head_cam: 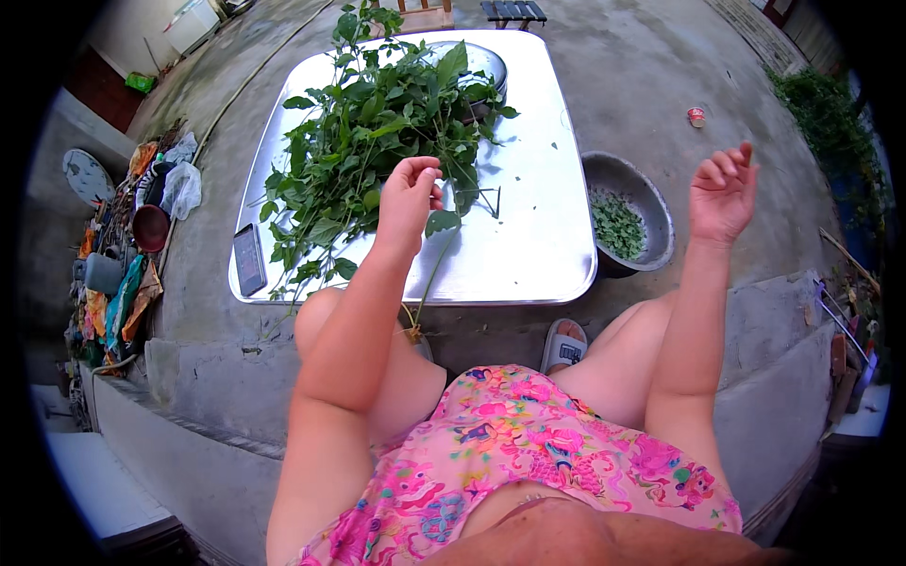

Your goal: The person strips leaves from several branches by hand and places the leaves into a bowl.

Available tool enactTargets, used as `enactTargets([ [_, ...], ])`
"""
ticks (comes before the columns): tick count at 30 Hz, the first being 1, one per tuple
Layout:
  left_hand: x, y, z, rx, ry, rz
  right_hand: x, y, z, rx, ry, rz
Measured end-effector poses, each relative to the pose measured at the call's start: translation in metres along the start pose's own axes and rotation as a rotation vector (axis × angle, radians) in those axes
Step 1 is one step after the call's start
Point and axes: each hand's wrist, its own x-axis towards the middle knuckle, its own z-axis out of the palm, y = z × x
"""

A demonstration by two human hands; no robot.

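A heap of leafy green stems [382, 127] covers the left and middle of a shiny metal-topped table [538, 240]. My left hand [410, 194] is over the heap's near right side, fingers curled and thumb near the index finger. Close by it, one long stem [437, 272] with a leaf reaches past the table's front edge; whether my fingers grip it is unclear. My right hand [723, 191] is raised right of a grey metal basin [662, 219], its fingers loosely bent and apart, nothing visible in it. Picked green leaves [618, 225] lie inside the basin.
A phone [249, 259] rests on the table's left corner. Round metal lids or pans [488, 60] stand behind the heap. A paper cup [696, 117] sits on the concrete floor. Bags and mixed items [117, 283] are piled at left. A small stool [514, 10] stands beyond the table.
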Motion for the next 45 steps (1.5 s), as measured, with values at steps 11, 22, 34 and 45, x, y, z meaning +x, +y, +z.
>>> enactTargets([
  [11,0.044,-0.083,-0.002,0.424,-0.075,-0.145,-0.034,0.097,0.007,-0.632,-0.018,0.663],
  [22,-0.001,-0.032,0.018,-0.017,-0.212,-0.086,-0.075,0.214,-0.047,-1.394,-0.47,0.653],
  [34,-0.033,0.019,0.013,-0.399,-0.453,-0.134,-0.056,0.219,-0.018,-1.379,-0.515,0.631],
  [45,-0.027,0.024,0.002,-0.238,-0.355,-0.027,-0.052,0.175,0.013,-1.149,-0.383,0.665],
])
